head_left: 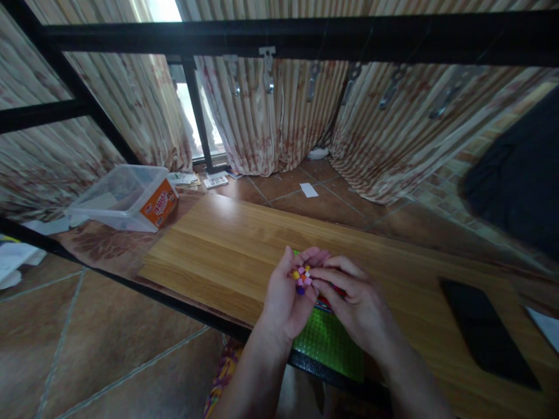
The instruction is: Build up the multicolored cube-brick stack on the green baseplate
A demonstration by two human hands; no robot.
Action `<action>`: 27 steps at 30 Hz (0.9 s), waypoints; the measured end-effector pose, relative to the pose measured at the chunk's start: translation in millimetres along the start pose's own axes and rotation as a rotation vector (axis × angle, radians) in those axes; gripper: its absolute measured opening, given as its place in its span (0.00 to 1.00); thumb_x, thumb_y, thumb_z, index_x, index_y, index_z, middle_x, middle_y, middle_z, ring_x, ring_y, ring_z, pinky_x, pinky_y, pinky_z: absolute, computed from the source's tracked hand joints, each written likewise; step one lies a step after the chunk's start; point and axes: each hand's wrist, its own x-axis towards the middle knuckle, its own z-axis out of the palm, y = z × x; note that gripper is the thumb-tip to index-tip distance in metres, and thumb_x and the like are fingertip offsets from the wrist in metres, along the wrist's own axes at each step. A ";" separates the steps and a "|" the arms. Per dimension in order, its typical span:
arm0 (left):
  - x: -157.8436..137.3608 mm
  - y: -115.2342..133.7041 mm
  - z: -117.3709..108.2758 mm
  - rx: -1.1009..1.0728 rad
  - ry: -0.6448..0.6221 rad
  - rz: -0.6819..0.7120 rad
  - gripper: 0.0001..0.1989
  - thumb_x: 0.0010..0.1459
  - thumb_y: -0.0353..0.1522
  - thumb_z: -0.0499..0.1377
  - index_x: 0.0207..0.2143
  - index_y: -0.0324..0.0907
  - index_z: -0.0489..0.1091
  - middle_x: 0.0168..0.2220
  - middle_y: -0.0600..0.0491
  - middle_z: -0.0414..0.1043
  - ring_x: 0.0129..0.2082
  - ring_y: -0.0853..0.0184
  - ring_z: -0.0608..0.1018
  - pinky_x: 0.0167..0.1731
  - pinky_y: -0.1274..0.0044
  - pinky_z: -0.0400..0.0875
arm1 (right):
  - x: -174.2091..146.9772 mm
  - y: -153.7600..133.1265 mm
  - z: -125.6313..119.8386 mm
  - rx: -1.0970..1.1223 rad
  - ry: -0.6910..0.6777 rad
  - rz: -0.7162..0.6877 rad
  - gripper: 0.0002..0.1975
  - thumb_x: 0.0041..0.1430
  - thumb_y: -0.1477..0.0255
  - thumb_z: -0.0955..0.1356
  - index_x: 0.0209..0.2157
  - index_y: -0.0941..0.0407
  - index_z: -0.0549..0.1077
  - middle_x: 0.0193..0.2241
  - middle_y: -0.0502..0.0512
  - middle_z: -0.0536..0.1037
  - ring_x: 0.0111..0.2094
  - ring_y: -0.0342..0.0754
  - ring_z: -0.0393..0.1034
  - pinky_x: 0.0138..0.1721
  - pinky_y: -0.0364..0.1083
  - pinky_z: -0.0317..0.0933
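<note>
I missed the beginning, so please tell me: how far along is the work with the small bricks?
Early. The green baseplate looks mostly bare. The left hand cups small coloured bricks, and the right hand picks at them. Nearly all placing remains.

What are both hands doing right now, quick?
Left hand: cupped, holding small colourful bricks.
Right hand: fingers pinching at the same bricks.

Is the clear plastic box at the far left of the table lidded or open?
Cannot tell for sure. The clear plastic box stands upright on the table; its top looks uncovered, but a transparent lid would hardly show.
</note>
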 end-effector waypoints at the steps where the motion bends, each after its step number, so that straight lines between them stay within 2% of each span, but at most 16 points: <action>1: -0.6 0.6 -0.2 0.009 -0.009 -0.003 0.23 0.67 0.42 0.49 0.36 0.33 0.75 0.41 0.41 0.76 0.42 0.65 0.78 0.44 0.78 0.72 | 0.1 -0.1 0.6 -0.009 -0.001 -0.001 0.10 0.65 0.71 0.66 0.42 0.48 0.80 0.38 0.53 0.76 0.42 0.48 0.72 0.44 0.50 0.69; 5: -2.3 3.0 -2.1 0.035 -0.040 -0.020 0.23 0.67 0.43 0.50 0.38 0.33 0.76 0.43 0.41 0.76 0.42 0.66 0.78 0.41 0.79 0.72 | 0.4 -0.2 3.0 -0.050 -0.004 -0.011 0.11 0.65 0.71 0.66 0.45 0.47 0.79 0.39 0.53 0.76 0.43 0.49 0.72 0.44 0.51 0.69; 9: -1.9 3.2 -4.7 0.039 -0.065 -0.031 0.23 0.66 0.44 0.51 0.37 0.34 0.76 0.44 0.41 0.76 0.42 0.65 0.78 0.43 0.77 0.72 | 0.7 0.0 5.7 -0.076 0.030 -0.059 0.12 0.65 0.72 0.66 0.46 0.47 0.78 0.39 0.54 0.77 0.44 0.51 0.72 0.45 0.52 0.69; 13: 0.3 2.4 -6.0 0.047 -0.061 -0.050 0.22 0.66 0.43 0.51 0.38 0.33 0.76 0.43 0.41 0.76 0.43 0.64 0.78 0.44 0.77 0.72 | 0.9 1.2 7.7 -0.088 0.043 -0.101 0.12 0.65 0.72 0.65 0.45 0.47 0.79 0.39 0.54 0.77 0.43 0.50 0.72 0.45 0.52 0.69; 17: 1.2 3.6 -6.0 0.027 -0.064 -0.070 0.24 0.67 0.41 0.48 0.38 0.32 0.76 0.43 0.39 0.76 0.41 0.66 0.79 0.40 0.80 0.73 | 1.5 2.8 9.0 -0.080 0.065 -0.111 0.10 0.65 0.71 0.66 0.43 0.49 0.79 0.38 0.54 0.78 0.42 0.50 0.72 0.44 0.51 0.69; 21: -0.3 4.8 -4.9 0.011 -0.057 -0.071 0.22 0.67 0.41 0.50 0.38 0.31 0.76 0.45 0.38 0.76 0.39 0.68 0.79 0.37 0.82 0.73 | 2.6 -0.5 7.2 -0.096 0.062 -0.052 0.09 0.65 0.71 0.65 0.41 0.50 0.79 0.38 0.54 0.80 0.42 0.50 0.74 0.45 0.51 0.68; 25: 0.3 4.8 -4.5 0.023 -0.020 -0.075 0.21 0.66 0.41 0.52 0.38 0.31 0.76 0.45 0.36 0.77 0.40 0.65 0.79 0.38 0.80 0.74 | 1.7 -3.9 -2.1 -0.060 0.066 0.057 0.08 0.65 0.68 0.66 0.39 0.49 0.78 0.38 0.52 0.82 0.39 0.49 0.76 0.43 0.49 0.69; 27: 2.3 5.1 -5.4 0.021 0.030 -0.057 0.20 0.66 0.39 0.53 0.37 0.30 0.76 0.43 0.36 0.77 0.39 0.64 0.80 0.40 0.77 0.75 | -0.6 0.1 -10.9 -0.028 0.113 0.130 0.08 0.64 0.66 0.66 0.38 0.49 0.78 0.37 0.51 0.82 0.37 0.49 0.77 0.42 0.49 0.69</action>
